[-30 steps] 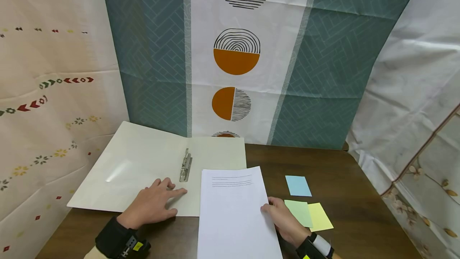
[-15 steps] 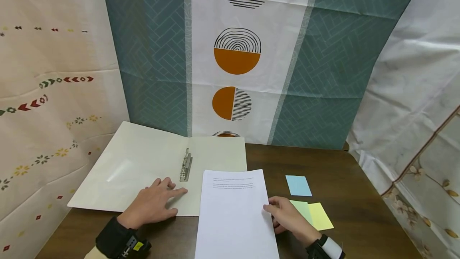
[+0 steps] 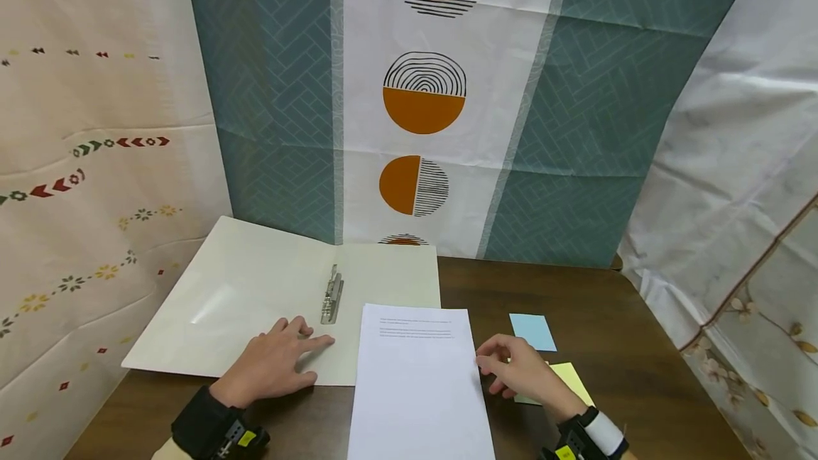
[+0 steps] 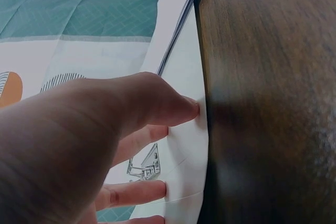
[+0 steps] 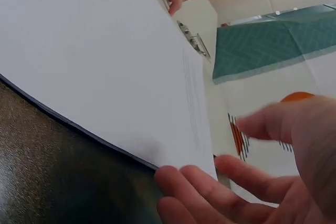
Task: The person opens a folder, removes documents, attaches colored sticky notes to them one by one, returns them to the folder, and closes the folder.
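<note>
My left hand rests loosely spread on the folder, grasping nothing, probably to steady it. My right hand, relaxed and empty, is at the right edge of the paper, perhaps to keep it straight over the folder's near right corner.

No text is legible, including print on the paper.

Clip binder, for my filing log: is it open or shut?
Open: the clip binder is spread, with both white inner sides and the metal clip showing, the left hand resting on it.
</note>
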### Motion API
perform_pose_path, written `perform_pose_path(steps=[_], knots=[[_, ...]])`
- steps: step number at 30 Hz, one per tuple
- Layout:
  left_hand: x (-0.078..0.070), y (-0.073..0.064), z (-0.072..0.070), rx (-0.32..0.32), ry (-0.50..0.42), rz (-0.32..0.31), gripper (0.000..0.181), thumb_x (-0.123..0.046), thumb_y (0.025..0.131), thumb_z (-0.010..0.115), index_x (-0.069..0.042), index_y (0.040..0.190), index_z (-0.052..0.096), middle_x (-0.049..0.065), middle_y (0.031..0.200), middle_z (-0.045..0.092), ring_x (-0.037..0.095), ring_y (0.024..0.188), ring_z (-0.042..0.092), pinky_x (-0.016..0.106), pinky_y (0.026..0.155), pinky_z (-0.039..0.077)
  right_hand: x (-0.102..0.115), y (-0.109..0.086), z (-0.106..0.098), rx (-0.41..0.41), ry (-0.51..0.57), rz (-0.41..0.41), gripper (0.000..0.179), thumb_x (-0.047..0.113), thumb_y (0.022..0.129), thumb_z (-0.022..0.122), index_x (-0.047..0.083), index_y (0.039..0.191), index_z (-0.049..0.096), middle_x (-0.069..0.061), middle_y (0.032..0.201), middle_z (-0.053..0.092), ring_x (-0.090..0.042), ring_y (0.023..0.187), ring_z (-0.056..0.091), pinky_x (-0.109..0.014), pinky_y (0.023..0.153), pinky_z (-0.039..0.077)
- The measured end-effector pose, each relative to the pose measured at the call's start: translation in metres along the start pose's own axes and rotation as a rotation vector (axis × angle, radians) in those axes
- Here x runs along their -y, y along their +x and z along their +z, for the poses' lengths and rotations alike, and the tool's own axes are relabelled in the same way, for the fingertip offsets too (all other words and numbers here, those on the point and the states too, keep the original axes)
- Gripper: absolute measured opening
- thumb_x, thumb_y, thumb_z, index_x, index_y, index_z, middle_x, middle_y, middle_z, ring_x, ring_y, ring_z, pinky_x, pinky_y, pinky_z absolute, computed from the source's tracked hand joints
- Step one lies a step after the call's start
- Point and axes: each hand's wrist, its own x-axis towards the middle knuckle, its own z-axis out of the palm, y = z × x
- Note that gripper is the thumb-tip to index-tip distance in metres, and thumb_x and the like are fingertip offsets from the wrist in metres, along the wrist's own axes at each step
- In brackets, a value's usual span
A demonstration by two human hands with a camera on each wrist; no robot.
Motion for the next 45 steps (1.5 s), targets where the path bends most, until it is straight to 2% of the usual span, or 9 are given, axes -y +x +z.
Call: perform_pose_path(steps=[8, 14, 21, 23, 26, 30, 32, 35, 45], knots=[[0.000, 0.000, 0.000, -0.006, -0.004, 0.001, 0.052, -0.036, 0.088, 0.084, -0.032, 0.139, 0.080, 0.008, 0.126, 0.070, 0.020, 0.099, 0.056, 0.044, 0.071, 0.055, -0.009, 0.005, -0.031, 0.125, -0.021, -0.153, 0.037, 0.018, 0.101, 0.081, -0.005, 0.128, 0.069, -0.007, 0.097, 0.073, -0.022, 0.076, 0.072, -0.033, 0.062, 0.058], [-0.001, 0.000, -0.001, -0.006, -0.003, -0.002, 0.052, -0.036, 0.087, 0.084, -0.033, 0.139, 0.080, 0.007, 0.126, 0.070, 0.019, 0.099, 0.056, 0.042, 0.070, 0.053, -0.023, -0.001, -0.065, 0.111, -0.076, -0.216, 0.037, 0.017, 0.099, 0.083, -0.006, 0.124, 0.070, -0.006, 0.099, 0.075, -0.017, 0.072, 0.071, -0.032, 0.060, 0.058], [-0.001, 0.000, -0.002, 0.010, 0.003, -0.011, 0.053, -0.037, 0.088, 0.084, -0.033, 0.140, 0.080, 0.008, 0.128, 0.070, 0.021, 0.102, 0.058, 0.047, 0.072, 0.057, -0.043, -0.019, -0.103, 0.102, -0.106, -0.241, 0.036, 0.014, 0.102, 0.081, -0.008, 0.128, 0.068, -0.005, 0.101, 0.075, -0.011, 0.071, 0.066, -0.033, 0.059, 0.057], [-0.001, 0.001, -0.002, 0.010, 0.005, -0.012, 0.053, -0.037, 0.088, 0.084, -0.033, 0.140, 0.080, 0.008, 0.128, 0.070, 0.022, 0.102, 0.058, 0.048, 0.072, 0.057, -0.047, -0.023, -0.109, 0.098, -0.160, -0.257, 0.036, 0.015, 0.101, 0.083, -0.004, 0.127, 0.069, -0.005, 0.102, 0.074, -0.006, 0.075, 0.067, -0.031, 0.064, 0.058], [0.000, 0.001, -0.001, 0.007, 0.004, -0.006, 0.052, -0.037, 0.088, 0.084, -0.032, 0.140, 0.080, 0.008, 0.128, 0.071, 0.021, 0.102, 0.058, 0.047, 0.072, 0.058, -0.054, -0.030, -0.114, 0.091, -0.311, -0.294, 0.041, 0.023, 0.097, 0.089, 0.004, 0.128, 0.070, -0.006, 0.111, 0.075, -0.004, 0.087, 0.068, -0.029, 0.072, 0.059], [0.000, 0.001, -0.001, 0.006, 0.003, -0.001, 0.052, -0.037, 0.088, 0.084, -0.032, 0.140, 0.080, 0.008, 0.127, 0.070, 0.021, 0.101, 0.058, 0.047, 0.071, 0.058, -0.062, -0.036, -0.122, 0.073, -0.507, -0.331, 0.063, 0.033, 0.087, 0.098, 0.010, 0.137, 0.068, -0.009, 0.130, 0.075, -0.022, 0.107, 0.075, -0.034, 0.083, 0.061], [0.000, 0.001, -0.001, 0.006, 0.005, -0.004, 0.052, -0.037, 0.088, 0.084, -0.032, 0.140, 0.080, 0.008, 0.127, 0.070, 0.022, 0.103, 0.059, 0.049, 0.071, 0.058, -0.065, -0.036, -0.125, 0.082, -0.571, -0.334, 0.074, 0.036, 0.082, 0.100, 0.009, 0.143, 0.066, -0.011, 0.135, 0.073, -0.032, 0.114, 0.074, -0.035, 0.085, 0.061], [0.001, -0.001, -0.001, 0.006, 0.011, -0.008, 0.052, -0.037, 0.087, 0.083, -0.032, 0.139, 0.080, 0.008, 0.128, 0.071, 0.023, 0.103, 0.060, 0.050, 0.071, 0.059, -0.068, -0.035, -0.129, 0.116, -0.626, -0.289, 0.083, 0.040, 0.077, 0.102, 0.014, 0.147, 0.064, -0.008, 0.137, 0.071, -0.036, 0.118, 0.071, -0.035, 0.082, 0.058], [0.001, 0.000, -0.001, -0.005, 0.014, 0.008, 0.052, -0.037, 0.087, 0.083, -0.032, 0.139, 0.080, 0.007, 0.127, 0.070, 0.022, 0.102, 0.059, 0.046, 0.070, 0.058, -0.074, -0.028, -0.132, 0.188, -0.673, -0.208, 0.077, 0.033, 0.076, 0.104, 0.021, 0.140, 0.064, -0.007, 0.136, 0.068, -0.036, 0.116, 0.069, -0.036, 0.073, 0.052]])
